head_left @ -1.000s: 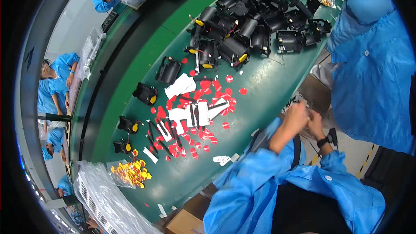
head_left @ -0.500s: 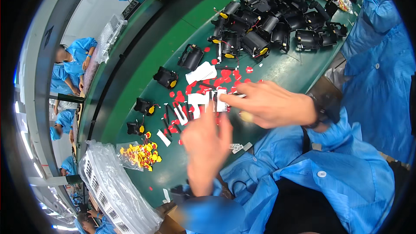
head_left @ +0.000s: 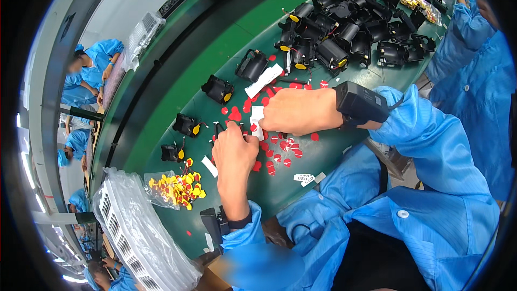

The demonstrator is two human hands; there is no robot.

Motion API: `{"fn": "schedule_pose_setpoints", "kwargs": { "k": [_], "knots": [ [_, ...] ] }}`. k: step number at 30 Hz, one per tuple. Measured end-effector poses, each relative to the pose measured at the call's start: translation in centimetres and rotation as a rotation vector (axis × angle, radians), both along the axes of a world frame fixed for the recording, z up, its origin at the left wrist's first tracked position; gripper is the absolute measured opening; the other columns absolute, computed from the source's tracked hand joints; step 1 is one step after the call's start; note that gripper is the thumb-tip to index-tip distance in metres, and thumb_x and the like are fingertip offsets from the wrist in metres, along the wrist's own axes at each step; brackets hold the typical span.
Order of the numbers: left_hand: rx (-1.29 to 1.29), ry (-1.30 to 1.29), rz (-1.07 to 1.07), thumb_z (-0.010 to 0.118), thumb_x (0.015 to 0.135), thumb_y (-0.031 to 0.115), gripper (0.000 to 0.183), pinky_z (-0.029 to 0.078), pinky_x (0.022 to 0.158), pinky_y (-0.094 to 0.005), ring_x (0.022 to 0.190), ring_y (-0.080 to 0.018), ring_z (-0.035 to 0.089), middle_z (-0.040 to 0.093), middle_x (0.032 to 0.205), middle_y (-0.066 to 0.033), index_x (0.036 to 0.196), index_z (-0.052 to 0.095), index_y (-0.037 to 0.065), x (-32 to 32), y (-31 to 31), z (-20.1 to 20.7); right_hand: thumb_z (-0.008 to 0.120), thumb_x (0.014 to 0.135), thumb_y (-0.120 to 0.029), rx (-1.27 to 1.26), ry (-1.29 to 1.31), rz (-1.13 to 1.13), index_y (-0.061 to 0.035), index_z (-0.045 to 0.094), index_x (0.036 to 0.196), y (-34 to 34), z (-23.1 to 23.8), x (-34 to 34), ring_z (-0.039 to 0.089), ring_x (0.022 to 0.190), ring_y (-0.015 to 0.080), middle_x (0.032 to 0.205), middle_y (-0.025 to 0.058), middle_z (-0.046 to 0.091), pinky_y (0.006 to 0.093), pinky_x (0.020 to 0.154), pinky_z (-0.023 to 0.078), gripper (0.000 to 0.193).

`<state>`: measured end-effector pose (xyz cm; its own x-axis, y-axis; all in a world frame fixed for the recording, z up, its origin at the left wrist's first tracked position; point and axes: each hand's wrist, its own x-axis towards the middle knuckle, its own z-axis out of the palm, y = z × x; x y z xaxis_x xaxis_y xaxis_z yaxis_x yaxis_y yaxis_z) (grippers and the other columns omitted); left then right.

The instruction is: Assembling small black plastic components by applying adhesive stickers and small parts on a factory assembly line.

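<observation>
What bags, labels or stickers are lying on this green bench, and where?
Clear plastic bag: left of the left hand, holding small yellow-and-red parts.
Red round stickers: scattered beneath both hands.
White backing strip: long, above the right hand.
Two small white labels: near bench edge.

Red round stickers scattered flat on the green bench, some clustered, some loose, mostly beneath and just beside both hands. White backing strips lie among them, one partly hidden under the right hand. Left hand rests fingertips-down on the sticker patch, touching a strip edge; exact grip unclear.
</observation>
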<state>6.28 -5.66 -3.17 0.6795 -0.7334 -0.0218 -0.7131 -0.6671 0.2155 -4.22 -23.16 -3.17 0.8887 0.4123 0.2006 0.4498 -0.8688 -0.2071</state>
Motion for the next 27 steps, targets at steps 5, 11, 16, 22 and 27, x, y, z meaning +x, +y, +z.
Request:
{"fn": "schedule_pose_setpoints", "kwargs": {
  "k": [5, 11, 16, 22, 27],
  "knots": [
    [0.011, -0.055, -0.017, 0.062, 0.079, 0.011, 0.023, 0.053, 0.074, -0.0529, 0.080, -0.0470, 0.067, 0.067, 0.081, -0.0296, 0.089, 0.059, -0.009, 0.2, 0.3, -0.2, 0.065, 0.074, -0.003, 0.066, -0.039, 0.024, 0.0026, 0.060, 0.088, -0.5, -0.2, -0.1, 0.067, 0.076, 0.0355, 0.075, 0.0178, 0.064, 0.0444, 0.065, 0.052, 0.016],
    [-0.135, -0.117, 0.024, 0.061, 0.083, 0.013, 0.019, 0.048, 0.069, -0.0529, 0.079, -0.0473, 0.063, 0.064, 0.077, -0.0275, 0.084, 0.059, -0.005, 0.0, 0.3, -0.1, 0.057, 0.071, 0.007, 0.540, -0.146, -0.116, 0.0030, 0.056, 0.092, -3.4, 1.1, -2.9, 0.056, 0.051, 0.0343, 0.060, 0.0179, 0.054, 0.0420, 0.051, 0.044, 0.021],
    [-0.351, -0.105, -0.012, 0.060, 0.094, 0.008, 0.011, 0.044, 0.054, -0.0448, 0.059, -0.0368, 0.061, 0.063, 0.069, -0.0198, 0.099, 0.059, -0.002, -1.8, 2.2, 1.7, 0.058, 0.073, 0.007, 1.144, -0.137, -0.392, 0.0001, 0.056, 0.090, -4.7, 0.4, -6.2, 0.062, 0.051, 0.0156, 0.059, 0.0081, 0.055, 0.0304, 0.046, 0.043, 0.018],
    [-0.833, -0.093, -0.153, 0.063, 0.091, -0.002, 0.006, 0.043, 0.051, -0.0292, 0.053, -0.0181, 0.052, 0.060, 0.069, -0.0086, 0.097, 0.065, 0.000, -12.1, -0.6, 3.0, 0.055, 0.077, 0.012, 1.709, -0.242, -0.557, 0.0022, 0.056, 0.097, -4.0, -1.0, -13.9, 0.065, 0.051, 0.0150, 0.073, 0.0081, 0.063, 0.0240, 0.043, 0.048, 0.022],
    [-0.827, 0.398, -0.807, 0.067, 0.086, -0.005, 0.018, 0.046, 0.054, -0.0375, 0.058, -0.0287, 0.059, 0.063, 0.076, -0.0149, 0.103, 0.062, -0.006, -21.6, -5.6, -2.1, 0.060, 0.073, 0.011, 1.139, -0.745, -1.152, 0.0011, 0.060, 0.099, -0.6, -4.9, -26.3, 0.064, 0.088, 0.0120, 0.098, 0.0072, 0.063, 0.0266, 0.076, 0.054, 0.029]
  ]
}}
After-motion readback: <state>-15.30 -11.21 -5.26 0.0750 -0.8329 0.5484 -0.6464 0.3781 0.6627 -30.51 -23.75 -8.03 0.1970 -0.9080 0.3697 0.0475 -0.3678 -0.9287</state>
